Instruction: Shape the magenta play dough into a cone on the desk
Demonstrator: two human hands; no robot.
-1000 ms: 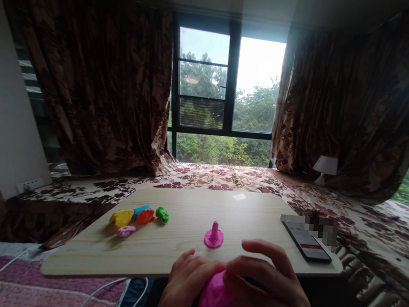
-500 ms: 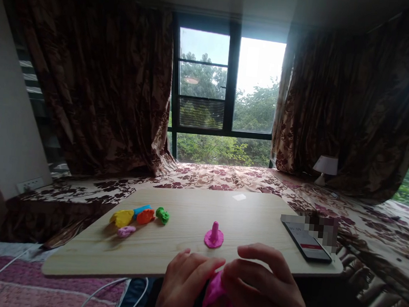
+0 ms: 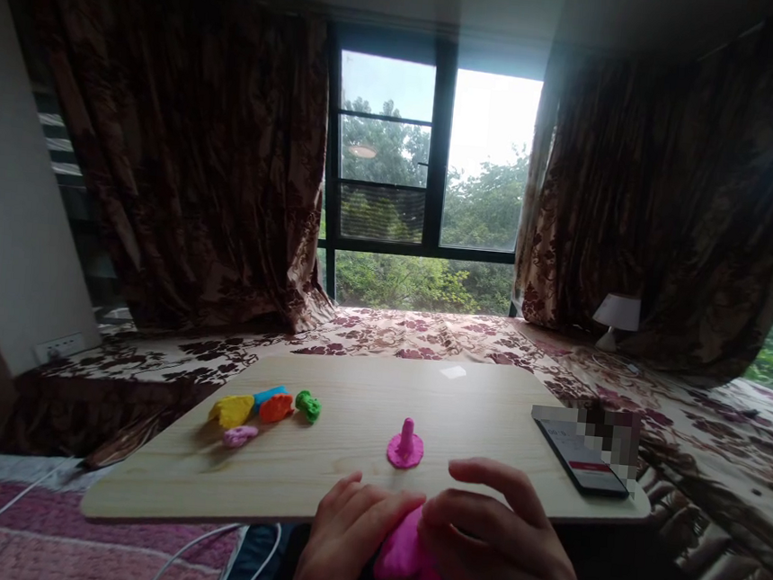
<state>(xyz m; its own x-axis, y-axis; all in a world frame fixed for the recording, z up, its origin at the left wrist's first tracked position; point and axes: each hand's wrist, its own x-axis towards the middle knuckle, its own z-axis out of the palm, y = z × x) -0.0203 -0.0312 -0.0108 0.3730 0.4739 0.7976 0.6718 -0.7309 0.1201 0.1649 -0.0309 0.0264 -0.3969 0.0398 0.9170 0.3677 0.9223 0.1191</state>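
A lump of bright pink modelling clay is pinched between my two hands, close to my body at the near edge of the table. My left hand has its fingers closed around the left side of the clay. On the other side my right hand presses it with thumb and fingers, the index finger raised and curved; part of the lump is hidden behind these fingers. Just beyond my hands, a pink clay piece, a flat disc with an upright peg at its middle, stands on the table.
The light wooden table carries yellow clay, blue clay, orange clay, green clay and pale pink clay at left. A phone lies at right, a white scrap at the back.
Both hands stay around the pink clay and shift slightly as they press it. The lump's visible outline has changed. Everything on the table stays in place.
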